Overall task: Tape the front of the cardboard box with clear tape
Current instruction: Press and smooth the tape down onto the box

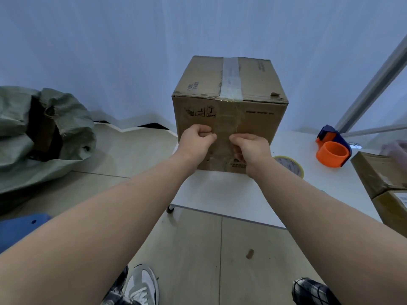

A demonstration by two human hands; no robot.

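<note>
A brown cardboard box [259, 119] stands on the white table's [220, 194] left corner. A strip of clear tape [230, 78] runs across its top and down over the front face. My left hand [196, 140] and my right hand [251, 148] are both curled against the front face, fingertips pressed on the cardboard on either side of the tape strip. Whether either hand pinches the tape itself cannot be told. A roll of clear tape [289, 165] lies flat on the table just right of the box.
An orange and blue tape dispenser [332, 150] sits on the table at the right. More cardboard boxes [381, 175] are stacked at the right edge. A green sack [44, 139] lies on the floor to the left, a blue stool [22, 227] nearer. My shoes show below.
</note>
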